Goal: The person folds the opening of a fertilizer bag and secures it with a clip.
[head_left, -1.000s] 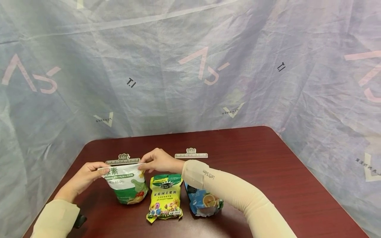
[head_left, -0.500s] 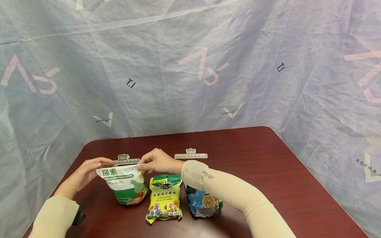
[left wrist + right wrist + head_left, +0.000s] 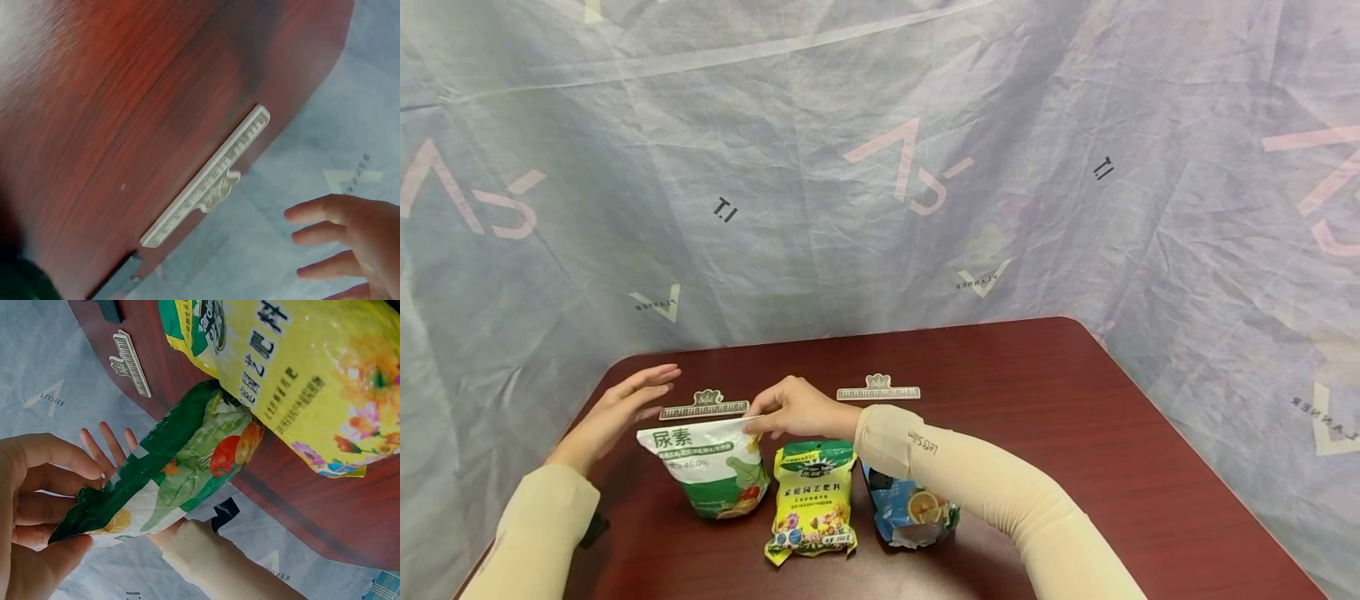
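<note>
A white and green bag of urea fertilizer [image 3: 718, 479] stands at the left of the table. My right hand [image 3: 805, 408] pinches its top right corner between thumb and fingers, also plain in the right wrist view, where the bag's dark green back [image 3: 159, 437] shows. Off the bag's upper left, my left hand [image 3: 613, 417] is raised with fingers stretched and holds nothing. Just behind the bag lies a pale bag sealing clip [image 3: 703, 409] with a crown-shaped top, right of my left fingertips. The left wrist view shows my spread left fingers [image 3: 331, 237] apart from a clip [image 3: 206, 178].
A yellow fertilizer bag [image 3: 814, 500] lies right of the urea bag. Beside it is a blue bag [image 3: 910, 510] with an orange slice print, partly under my right forearm. A second clip [image 3: 878, 390] lies farther back. Grey cloth [image 3: 880, 208] hangs behind the red-brown table [image 3: 1037, 400].
My left hand has let go of the urea bag's top left corner and moved up and back, its fingers straightening. My right hand keeps its pinch on the other corner.
</note>
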Action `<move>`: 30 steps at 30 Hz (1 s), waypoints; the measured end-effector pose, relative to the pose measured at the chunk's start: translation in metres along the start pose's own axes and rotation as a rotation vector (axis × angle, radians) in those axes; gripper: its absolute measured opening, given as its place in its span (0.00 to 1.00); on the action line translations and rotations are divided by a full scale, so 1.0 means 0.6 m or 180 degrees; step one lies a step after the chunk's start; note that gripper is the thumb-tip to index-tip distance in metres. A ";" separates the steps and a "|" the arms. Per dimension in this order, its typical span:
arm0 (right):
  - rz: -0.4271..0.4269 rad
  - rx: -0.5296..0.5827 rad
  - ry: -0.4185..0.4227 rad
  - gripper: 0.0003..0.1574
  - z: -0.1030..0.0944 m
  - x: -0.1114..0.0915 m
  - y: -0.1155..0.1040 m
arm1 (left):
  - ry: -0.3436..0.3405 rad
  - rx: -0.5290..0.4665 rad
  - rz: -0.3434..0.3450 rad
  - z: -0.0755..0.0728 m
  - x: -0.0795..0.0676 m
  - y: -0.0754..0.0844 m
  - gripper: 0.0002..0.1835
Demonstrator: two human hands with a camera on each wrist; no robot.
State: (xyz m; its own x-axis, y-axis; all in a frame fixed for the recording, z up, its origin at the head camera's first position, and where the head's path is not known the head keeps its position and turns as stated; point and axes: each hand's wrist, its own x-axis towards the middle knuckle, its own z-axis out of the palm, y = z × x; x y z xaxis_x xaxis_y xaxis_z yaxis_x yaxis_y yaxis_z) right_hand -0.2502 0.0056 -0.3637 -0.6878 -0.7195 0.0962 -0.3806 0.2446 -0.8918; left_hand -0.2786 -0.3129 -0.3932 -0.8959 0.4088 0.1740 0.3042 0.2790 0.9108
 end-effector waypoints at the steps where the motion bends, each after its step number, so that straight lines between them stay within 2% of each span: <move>1: -0.0002 -0.0001 0.0002 0.06 0.000 0.000 0.000 | 0.0055 0.0070 -0.0044 -0.002 0.001 -0.002 0.24; 9: 0.0014 -0.0017 -0.0001 0.06 0.001 -0.003 -0.003 | 0.0309 0.0604 -0.0626 -0.005 0.020 -0.006 0.37; 14: -0.0011 -0.0017 -0.0015 0.06 0.000 -0.003 -0.004 | 0.0373 0.0858 -0.0709 -0.012 0.035 -0.008 0.43; 18: 0.0007 -0.0021 -0.0032 0.06 -0.001 -0.003 -0.005 | 0.0269 0.1108 -0.0754 -0.013 0.045 -0.014 0.46; 24: 0.0036 -0.0039 -0.0032 0.06 -0.001 -0.003 -0.007 | 0.0013 0.1396 -0.0604 -0.010 0.062 -0.031 0.47; 30: 0.0032 -0.0036 -0.0052 0.06 -0.001 -0.003 -0.009 | -0.0104 0.1775 -0.0355 -0.005 0.073 -0.050 0.43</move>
State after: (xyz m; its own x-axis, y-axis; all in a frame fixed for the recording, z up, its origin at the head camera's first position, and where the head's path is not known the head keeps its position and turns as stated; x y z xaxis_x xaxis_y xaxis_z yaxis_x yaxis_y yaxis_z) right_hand -0.2472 0.0057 -0.3588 -0.6814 -0.7275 0.0801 -0.3809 0.2591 -0.8876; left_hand -0.3280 -0.3060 -0.4115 -0.9245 0.3749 0.0683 0.3413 0.7349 0.5860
